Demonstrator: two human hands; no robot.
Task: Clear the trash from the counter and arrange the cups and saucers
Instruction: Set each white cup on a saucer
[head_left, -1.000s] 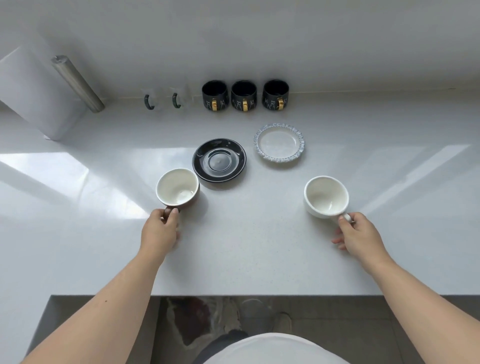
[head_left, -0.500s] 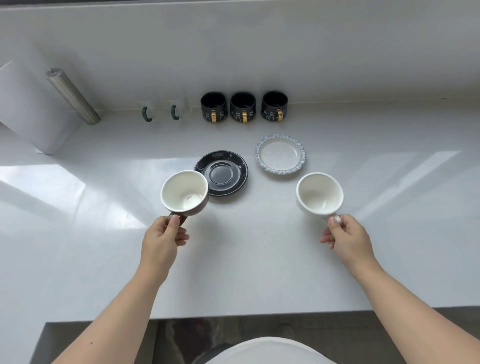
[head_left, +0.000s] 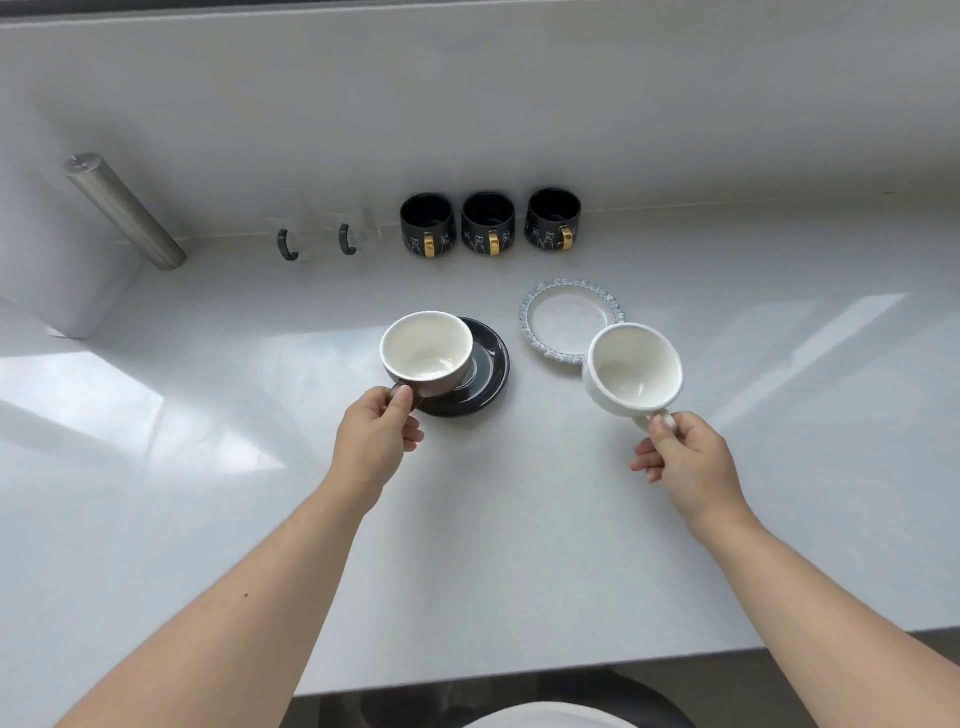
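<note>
My left hand grips the handle of a brown cup with a white inside, held over the left part of the black saucer. My right hand holds a white cup by its handle, lifted and tilted toward me, overlapping the near right rim of the white saucer with a blue patterned edge. Whether the brown cup touches the black saucer I cannot tell.
Three black cups with gold handles stand in a row at the back wall. Two clear glass mugs with green handles stand left of them. A paper towel roll on a metal holder is at the far left. The white counter's front edge is near me.
Both cups were lifted off the counter and carried forward: the brown cup now over the black saucer, the white cup up to the patterned saucer's edge.
</note>
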